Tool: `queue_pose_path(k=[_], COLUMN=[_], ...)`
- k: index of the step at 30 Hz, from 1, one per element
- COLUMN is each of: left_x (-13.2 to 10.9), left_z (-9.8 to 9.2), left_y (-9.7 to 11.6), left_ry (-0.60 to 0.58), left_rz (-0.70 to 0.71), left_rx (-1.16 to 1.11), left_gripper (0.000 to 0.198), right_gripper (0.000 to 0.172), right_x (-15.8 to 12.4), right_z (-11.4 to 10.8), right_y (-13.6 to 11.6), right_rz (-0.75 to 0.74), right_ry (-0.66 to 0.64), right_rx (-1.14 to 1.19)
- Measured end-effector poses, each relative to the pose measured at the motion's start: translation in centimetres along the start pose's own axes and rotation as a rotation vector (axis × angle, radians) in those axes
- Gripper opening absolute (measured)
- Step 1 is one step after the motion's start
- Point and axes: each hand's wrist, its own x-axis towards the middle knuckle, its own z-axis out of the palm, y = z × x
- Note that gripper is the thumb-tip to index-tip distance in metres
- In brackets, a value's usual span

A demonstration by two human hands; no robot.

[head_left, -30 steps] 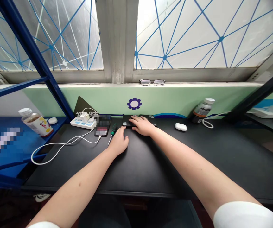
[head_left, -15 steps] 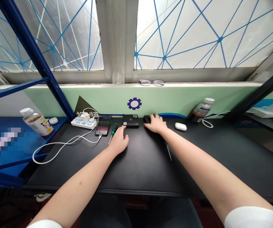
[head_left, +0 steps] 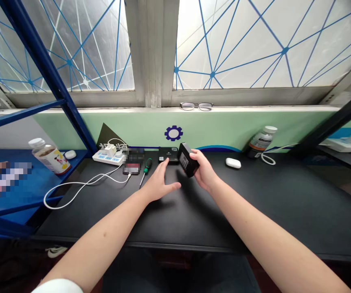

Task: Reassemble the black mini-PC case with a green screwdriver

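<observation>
I have the right hand gripping the box, its long axis slanting far-left to near-right, the left hand spread and empty just left of it.

The left hand is bare, its forearm mole-marked, its sleeve white toward eight o'clock, and the trousers dark at six.
</observation>
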Motion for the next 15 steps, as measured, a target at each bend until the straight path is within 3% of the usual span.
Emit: queue_pose_path(k=[3, 7, 11, 12, 15], left_x=[-0.2, 0.0, 0.1, 0.1, 0.0], left_z=[0.0, -0.4, -1.0, -1.0, -1.2], left_y=[0.5, 0.6, 0.8, 1.0, 1.5], left_ry=[-0.081, 0.033, 0.034, 0.024, 0.022], left_rz=[-0.040, -0.069, -0.073, -0.067, -0.049], left_rx=[-0.009, 0.028, 0.137, 0.156, 0.193], left_gripper=[0.140, 0.119, 0.107, 0.105, 0.100], right_gripper=[0.036, 0.027, 0.032, 0.029, 0.026], right_x=[-2.4, -2.7, -1.4, -1.1, -0.4], right_z=[1.4, 1.9, 0.7, 0.1, -2.5], right_y=[1.1, 2.5, 2.1, 1.6, -0.3], right_rz=[0.241, 0.258, 0.303, 0.246, -0.139], right_ry=[-0.151, -0.127, -0.060, -0.044, 0.138], right_rx=[0.303, 0.383, 0.022, -0.132, -0.621])
